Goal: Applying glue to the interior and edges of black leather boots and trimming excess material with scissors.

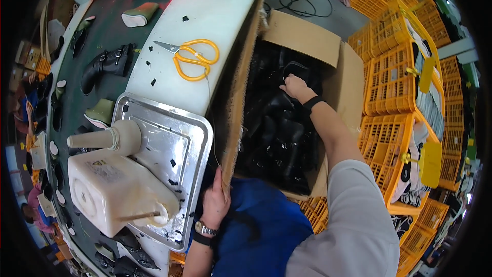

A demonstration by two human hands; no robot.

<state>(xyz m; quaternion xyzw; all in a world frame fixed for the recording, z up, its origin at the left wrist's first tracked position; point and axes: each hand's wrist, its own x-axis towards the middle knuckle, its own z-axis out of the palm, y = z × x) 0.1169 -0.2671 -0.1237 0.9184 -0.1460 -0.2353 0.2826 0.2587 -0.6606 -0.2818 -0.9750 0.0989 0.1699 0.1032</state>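
Observation:
A cardboard box (pixel 302 36) stands right of the white work table, filled with shiny black boots (pixel 282 133). My right hand (pixel 298 88) reaches into it, fingers closed on the upper rim of a black boot (pixel 294 66); the rest of that boot blends into the dark pile. My left hand (pixel 217 202) holds the near end of the box's raised left flap (pixel 240 97), thumb on the side facing me. Orange-handled scissors (pixel 192 59) lie on the table, blades slightly apart, well away from both hands.
A metal tray (pixel 195 128) holds a whitish plastic container (pixel 107 190) and black scraps. Beyond it, a dark green conveyor (pixel 102 36) carries boots, among them a buckled black one (pixel 107 66). Stacked orange crates (pixel 389 92) crowd the right side. A black cable (pixel 300 5) lies on the floor.

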